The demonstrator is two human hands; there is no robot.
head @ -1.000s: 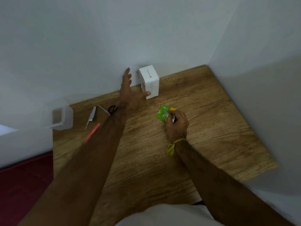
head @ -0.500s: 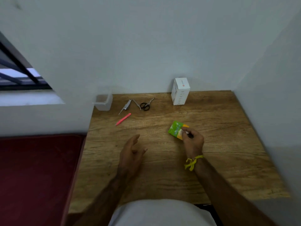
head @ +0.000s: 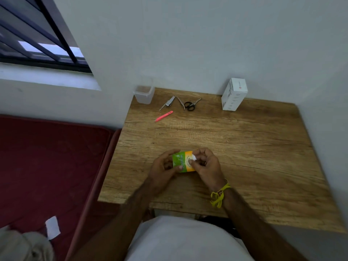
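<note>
Packet [head: 181,162] between left grip [head: 163,167], right grip [head: 205,164]

The packet [head: 181,162], pinched between the fingers of the left hand [head: 162,169] and the right hand [head: 207,166], looks like printed paper or foil with a light sheen. Under the fingers, the table [head: 244,147] is matt wood grain with fine cracks. Well beyond the fingertips lie 1 shiny metal nail clipper [head: 167,103], 1 smooth pink plastic stick [head: 163,116], 1 clear plastic container [head: 144,96] and 1 matt white cardboard box [head: 233,97].
</note>
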